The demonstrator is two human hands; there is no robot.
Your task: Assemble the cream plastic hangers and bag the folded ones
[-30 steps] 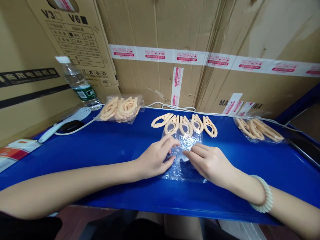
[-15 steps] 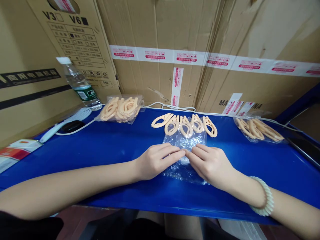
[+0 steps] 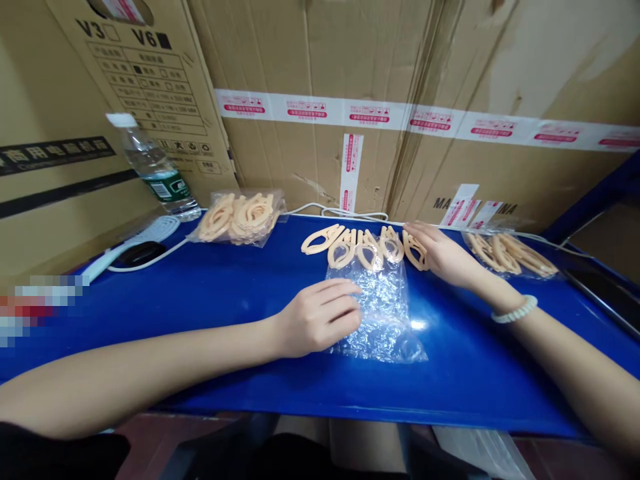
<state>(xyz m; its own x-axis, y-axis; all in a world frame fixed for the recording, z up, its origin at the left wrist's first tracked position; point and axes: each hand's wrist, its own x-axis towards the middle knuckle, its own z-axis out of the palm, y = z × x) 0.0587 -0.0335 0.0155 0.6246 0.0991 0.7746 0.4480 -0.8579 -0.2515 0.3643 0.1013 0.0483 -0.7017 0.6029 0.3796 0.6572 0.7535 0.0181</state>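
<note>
A clear plastic bag (image 3: pixel 383 320) lies flat in front of me on the blue table. My left hand (image 3: pixel 323 317) rests over its left side, fingers loosely curved and a little apart, gripping nothing visible. Along the bag's far edge several folded beige hangers stand in a row, among them a left-end hanger (image 3: pixel 320 241) and a middle hanger (image 3: pixel 369 252). My right hand (image 3: pixel 443 253) reaches to the right-end hanger (image 3: pixel 415 252), with outstretched fingers over its upper part. The thumb is hidden, and I cannot tell whether it presses on the hanger.
Bagged beige hangers (image 3: pixel 243 217) lie at the back left, and another hanger bag (image 3: pixel 513 252) at the right. A water bottle (image 3: pixel 155 170) leans near cardboard boxes (image 3: pixel 310 53). A white cable (image 3: pixel 345 212) runs along the back. A dark flat device (image 3: pixel 603 297) lies far right.
My right hand has left the bag and moved right and away from me to the right-end hanger. My left hand stays at the bag, its fingers apart from the right hand's.
</note>
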